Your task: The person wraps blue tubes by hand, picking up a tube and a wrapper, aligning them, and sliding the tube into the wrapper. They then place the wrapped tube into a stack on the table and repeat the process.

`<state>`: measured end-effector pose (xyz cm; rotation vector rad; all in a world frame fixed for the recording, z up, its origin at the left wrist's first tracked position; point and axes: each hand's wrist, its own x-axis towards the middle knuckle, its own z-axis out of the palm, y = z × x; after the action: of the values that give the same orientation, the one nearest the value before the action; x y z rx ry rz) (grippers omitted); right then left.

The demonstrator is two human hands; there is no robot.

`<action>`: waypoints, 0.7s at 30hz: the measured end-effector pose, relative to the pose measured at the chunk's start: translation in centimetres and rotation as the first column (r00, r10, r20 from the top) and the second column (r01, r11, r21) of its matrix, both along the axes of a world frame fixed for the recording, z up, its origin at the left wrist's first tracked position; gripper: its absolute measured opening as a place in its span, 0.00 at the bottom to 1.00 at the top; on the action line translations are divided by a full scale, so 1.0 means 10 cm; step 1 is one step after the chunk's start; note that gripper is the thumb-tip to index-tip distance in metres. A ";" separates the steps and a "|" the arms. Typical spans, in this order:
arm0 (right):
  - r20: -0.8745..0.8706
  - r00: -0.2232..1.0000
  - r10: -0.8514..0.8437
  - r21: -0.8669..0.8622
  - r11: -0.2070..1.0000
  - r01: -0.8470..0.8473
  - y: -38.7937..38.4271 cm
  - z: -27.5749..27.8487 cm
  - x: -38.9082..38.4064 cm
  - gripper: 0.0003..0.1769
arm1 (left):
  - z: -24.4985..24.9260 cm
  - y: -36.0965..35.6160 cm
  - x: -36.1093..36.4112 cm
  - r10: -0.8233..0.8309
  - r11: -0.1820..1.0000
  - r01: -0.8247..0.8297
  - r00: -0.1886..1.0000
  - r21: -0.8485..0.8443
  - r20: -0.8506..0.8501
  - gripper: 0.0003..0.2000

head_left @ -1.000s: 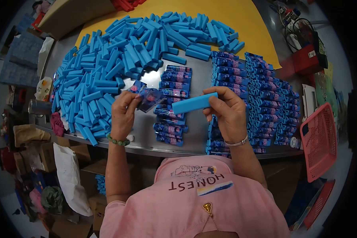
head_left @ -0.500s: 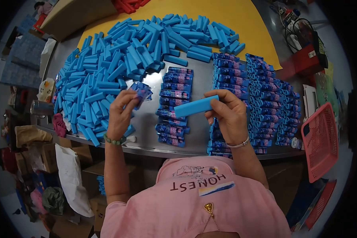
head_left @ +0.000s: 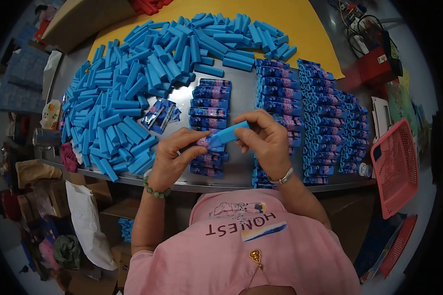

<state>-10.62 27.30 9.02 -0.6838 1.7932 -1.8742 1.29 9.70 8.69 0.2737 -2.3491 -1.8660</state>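
Note:
My right hand (head_left: 269,140) is closed on a light-blue bar (head_left: 232,132), thumb and fingers near its right end. In my left hand (head_left: 174,153), pinched between thumb and fingertips, is a printed blue-and-pink wrapper sleeve (head_left: 210,141). The sleeve meets the bar's left end and seems to go around it, though my fingers partly hide the join. Just beyond my left hand lies a small stack of flat printed sleeves (head_left: 160,115). Beneath and behind both hands runs a column of wrapped bars (head_left: 209,104).
A large heap of loose blue bars (head_left: 128,93) covers the left and back of the metal table, partly on a yellow sheet (head_left: 310,29). Stacked rows of wrapped bars (head_left: 325,118) stand to the right. Beyond them are a pink basket (head_left: 394,169) and a red box (head_left: 376,66).
My left hand has moved right from the sleeve stack, bringing one sleeve to the bar. My right hand has shifted slightly left, still holding the blue bar.

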 end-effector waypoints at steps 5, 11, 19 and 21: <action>0.194 0.975 0.111 -0.067 0.993 -0.099 -0.07 -0.03 0.08 0.10 | -0.12 0.07 0.02 0.096 0.969 -0.079 0.993 0.235 -0.062 0.13; 0.569 0.780 0.262 -0.222 0.962 -0.162 -0.09 -0.14 0.10 0.11 | -0.09 0.12 0.04 0.147 0.934 -0.125 0.988 0.334 -0.040 0.13; 0.600 0.753 0.271 -0.235 0.959 -0.159 -0.09 -0.17 0.12 0.11 | -0.17 0.10 0.05 0.132 0.959 -0.105 0.987 0.262 -0.089 0.12; 0.447 0.889 0.099 -0.078 0.994 -0.072 -0.07 -0.10 0.04 0.12 | -0.19 0.03 0.06 0.169 0.985 -0.163 0.979 0.060 -0.112 0.11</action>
<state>-10.22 26.56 8.00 -0.3013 1.3916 -1.8455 1.84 9.98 6.76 0.3440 -2.1351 -1.8132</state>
